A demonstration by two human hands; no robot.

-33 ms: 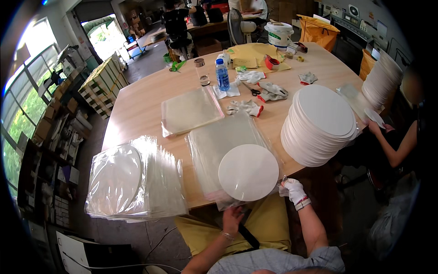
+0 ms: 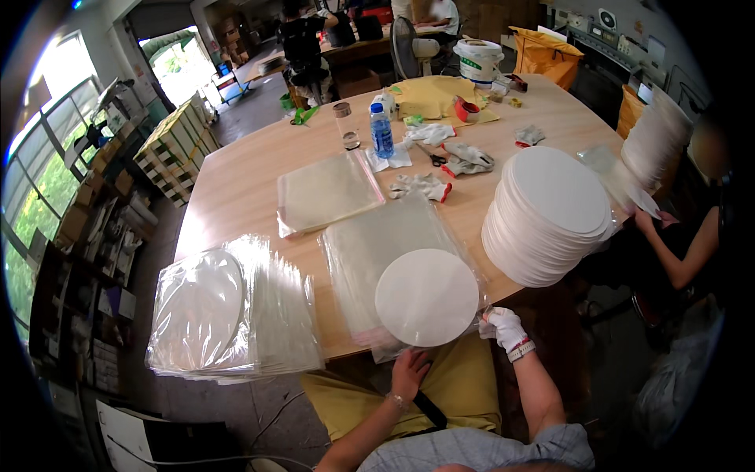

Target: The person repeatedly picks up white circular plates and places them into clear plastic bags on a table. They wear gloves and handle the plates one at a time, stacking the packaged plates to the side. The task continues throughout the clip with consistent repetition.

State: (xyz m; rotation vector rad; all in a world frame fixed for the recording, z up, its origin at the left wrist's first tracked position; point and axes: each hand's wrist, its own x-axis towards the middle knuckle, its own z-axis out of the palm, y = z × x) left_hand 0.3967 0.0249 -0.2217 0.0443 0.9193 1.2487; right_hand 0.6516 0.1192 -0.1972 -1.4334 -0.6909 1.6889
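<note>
A round white disc (image 2: 426,297) lies at the table's front edge, over a stack of clear plastic bags (image 2: 377,240). It appears to be inside the top bag, whose film shows around its rim. My bare left hand (image 2: 410,376) is at the disc's near edge, fingers stretched up against the bag's lower border. My right hand (image 2: 505,330), in a white glove, pinches the bag's near right corner beside the disc. A tall stack of white discs (image 2: 546,220) stands right of the bags. To the left lies a pile of bagged discs (image 2: 200,311).
Another clear bag stack (image 2: 330,193) lies farther back. Beyond are a blue-labelled bottle (image 2: 382,132), a clear cup (image 2: 346,126), scissors (image 2: 431,155), work gloves (image 2: 469,159) and red tape (image 2: 465,108). A co-worker's arm (image 2: 683,252) handles a disc at right, near another disc stack (image 2: 659,138).
My left hand has shifted slightly up and right along the disc's near edge. My right hand stays at the bag corner. The co-worker's disc has tilted.
</note>
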